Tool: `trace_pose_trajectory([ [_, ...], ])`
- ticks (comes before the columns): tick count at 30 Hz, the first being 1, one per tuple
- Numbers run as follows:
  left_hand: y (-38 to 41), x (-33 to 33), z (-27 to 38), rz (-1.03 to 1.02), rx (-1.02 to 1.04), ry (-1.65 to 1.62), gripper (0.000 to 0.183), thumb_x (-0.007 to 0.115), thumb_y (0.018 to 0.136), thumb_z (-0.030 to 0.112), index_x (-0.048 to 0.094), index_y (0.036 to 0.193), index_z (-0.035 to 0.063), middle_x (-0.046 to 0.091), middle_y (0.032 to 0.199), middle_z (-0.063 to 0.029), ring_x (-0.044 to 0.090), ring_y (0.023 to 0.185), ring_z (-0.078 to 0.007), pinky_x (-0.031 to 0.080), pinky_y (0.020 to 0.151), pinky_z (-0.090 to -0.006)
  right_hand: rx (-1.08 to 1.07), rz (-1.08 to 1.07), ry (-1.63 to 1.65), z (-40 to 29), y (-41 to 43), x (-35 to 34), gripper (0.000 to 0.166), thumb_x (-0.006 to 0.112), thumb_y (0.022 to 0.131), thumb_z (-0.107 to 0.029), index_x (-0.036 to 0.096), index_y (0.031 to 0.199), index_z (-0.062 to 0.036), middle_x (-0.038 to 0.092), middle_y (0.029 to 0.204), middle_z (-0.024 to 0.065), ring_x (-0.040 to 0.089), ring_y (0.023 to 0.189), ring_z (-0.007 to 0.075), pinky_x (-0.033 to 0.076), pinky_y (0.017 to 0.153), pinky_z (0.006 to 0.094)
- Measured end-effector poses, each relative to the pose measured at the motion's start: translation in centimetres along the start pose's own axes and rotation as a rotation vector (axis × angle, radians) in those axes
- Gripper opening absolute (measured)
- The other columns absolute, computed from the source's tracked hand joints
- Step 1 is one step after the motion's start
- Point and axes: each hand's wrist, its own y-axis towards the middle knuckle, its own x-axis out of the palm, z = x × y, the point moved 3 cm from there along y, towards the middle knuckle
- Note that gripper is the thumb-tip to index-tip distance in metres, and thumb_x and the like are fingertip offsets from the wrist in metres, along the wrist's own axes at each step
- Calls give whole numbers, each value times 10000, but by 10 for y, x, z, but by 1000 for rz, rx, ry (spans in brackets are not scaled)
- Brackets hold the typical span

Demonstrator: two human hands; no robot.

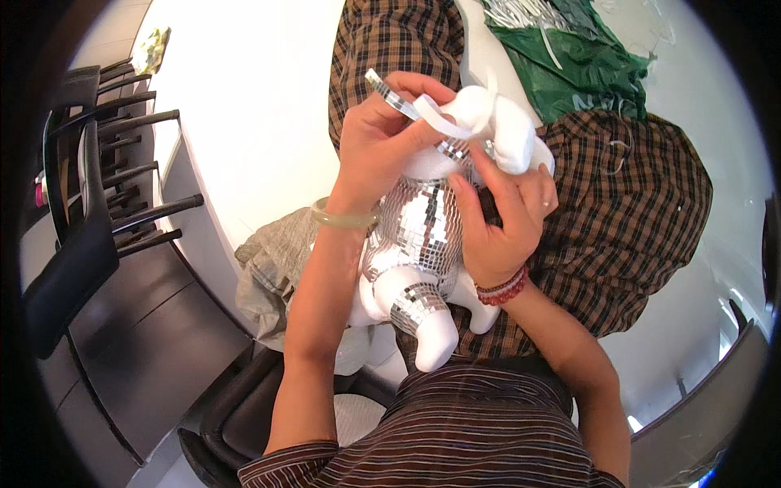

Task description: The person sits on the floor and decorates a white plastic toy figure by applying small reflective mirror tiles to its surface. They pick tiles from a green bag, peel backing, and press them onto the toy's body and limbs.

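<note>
A white figure (390, 290) with rounded limbs lies before me, its body and one limb covered in small mirror tiles. In my left hand (381, 137) is a strip of mirror tiles (390, 99), pinched near the upper part of the figure. A curled white backing strip (439, 119) hangs loose from it and crosses over the figure. My right hand (509, 207) steadies the figure's right side with curled fingers. Its thumb and index finger point at a short band of tiles (454, 149) on the white surface; whether they touch it is hard to tell.
Brown checked cloth (616, 244) spreads beneath and around the figure. A green plastic bag (586, 73) at the top right holds white paper strips (531, 13). Grey cloth (268, 274) hangs at the left, by a white table (256, 110). Black chairs (79, 262) stand on the far left.
</note>
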Motion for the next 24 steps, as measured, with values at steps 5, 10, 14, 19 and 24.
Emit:
trace_pose_trajectory([
  [5, 0, 3, 7, 88, -72, -14, 227, 768, 829, -23, 705, 1047, -40, 670, 1092, -54, 682, 946, -139, 571, 841, -274, -109, -58, -103, 2, -3, -1, 374, 794, 811, -243, 758, 1179, -186, 551, 903, -42, 509, 938, 185, 344, 1022, 443],
  [10, 0, 1, 4, 93, -89, -54, 227, 766, 829, -25, 700, 1047, -28, 680, 1092, -76, 685, 974, -155, 580, 847, -283, -222, -99, -179, 2, -3, -1, 349, 724, 879, -250, 737, 1210, -140, 638, 1070, -17, 530, 1002, 211, 347, 1062, 453],
  [14, 0, -2, -1, 65, -57, -82, 210, 765, 831, -18, 702, 1032, -20, 667, 1093, -80, 671, 981, -154, 562, 861, -291, -330, -121, -248, 2, 3, -3, 331, 699, 898, -246, 736, 1212, -149, 650, 1067, -7, 539, 1031, 217, 384, 1043, 457],
  [19, 4, -8, -5, -26, 67, 16, 178, 735, 835, -37, 697, 1008, -14, 648, 1121, -111, 658, 1024, -183, 547, 908, -309, -339, -165, -249, -1, 4, -4, 344, 679, 918, -234, 708, 1235, -105, 657, 1122, 26, 571, 1085, 249, 368, 1054, 472],
  [24, 1, -11, -1, -1, 39, -9, 136, 750, 827, -18, 667, 933, 0, 644, 1132, -116, 651, 1027, -176, 527, 915, -309, -299, -237, -228, -6, 4, -4, 383, 635, 956, -218, 645, 1285, -22, 650, 1212, 65, 564, 1157, 296, 354, 1041, 465],
])
